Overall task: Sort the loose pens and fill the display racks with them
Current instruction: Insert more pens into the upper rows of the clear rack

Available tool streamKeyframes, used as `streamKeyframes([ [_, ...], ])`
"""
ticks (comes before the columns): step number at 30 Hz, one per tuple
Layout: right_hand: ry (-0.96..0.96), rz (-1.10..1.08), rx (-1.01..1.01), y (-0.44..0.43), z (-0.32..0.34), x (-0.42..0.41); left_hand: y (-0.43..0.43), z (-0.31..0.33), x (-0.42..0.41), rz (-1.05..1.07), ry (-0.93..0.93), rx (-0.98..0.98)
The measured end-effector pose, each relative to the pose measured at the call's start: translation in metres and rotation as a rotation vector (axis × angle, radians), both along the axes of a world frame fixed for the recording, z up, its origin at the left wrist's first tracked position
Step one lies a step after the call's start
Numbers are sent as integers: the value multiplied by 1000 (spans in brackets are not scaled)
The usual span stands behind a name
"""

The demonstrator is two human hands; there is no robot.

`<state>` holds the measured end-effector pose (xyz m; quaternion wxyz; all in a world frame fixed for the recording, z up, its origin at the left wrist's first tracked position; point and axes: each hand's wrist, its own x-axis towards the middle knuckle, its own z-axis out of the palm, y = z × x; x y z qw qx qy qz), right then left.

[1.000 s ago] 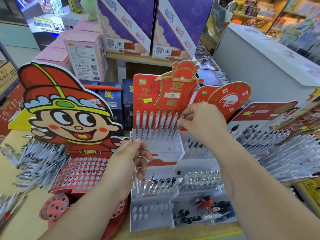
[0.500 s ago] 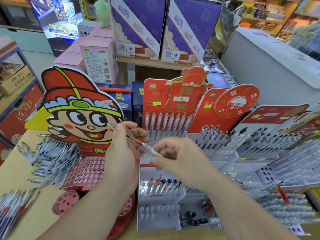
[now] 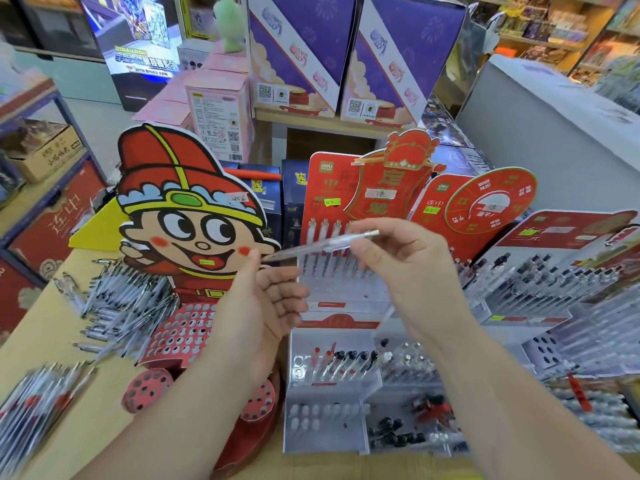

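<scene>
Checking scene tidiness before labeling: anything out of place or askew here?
Yes. Loose pens lie heaped on the table left of the cartoon rack, whose holes look mostly empty; a second pile sits at the near left. A red pen lies flat across the right-hand racks instead of standing in a slot.

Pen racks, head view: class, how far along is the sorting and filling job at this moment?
Done: a row of pens stands in the red-backed rack. In hand: the right hand pinches one clear pen. To do: loose pens lie heaped on the table, and the red holed rack shows many empty holes.
</scene>
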<state>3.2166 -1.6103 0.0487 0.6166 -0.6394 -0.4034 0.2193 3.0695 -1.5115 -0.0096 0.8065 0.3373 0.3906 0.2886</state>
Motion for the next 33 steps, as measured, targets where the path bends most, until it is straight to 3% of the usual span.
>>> streamKeyframes([
  [4,-234,-74,-52,7,5,19,10,-34,-5,23,422,469],
  [7,-420,-114,-103,16,3,24,14,-53,-2,-94,570,682],
  [18,-789,-110,-183,43,-14,14,17,-68,5,-148,526,738],
  [27,-589,-142,-233,55,-36,2,17,-72,5,-143,502,727],
  [33,-578,-149,-263,60,-33,0,18,-72,6,-139,498,721],
])
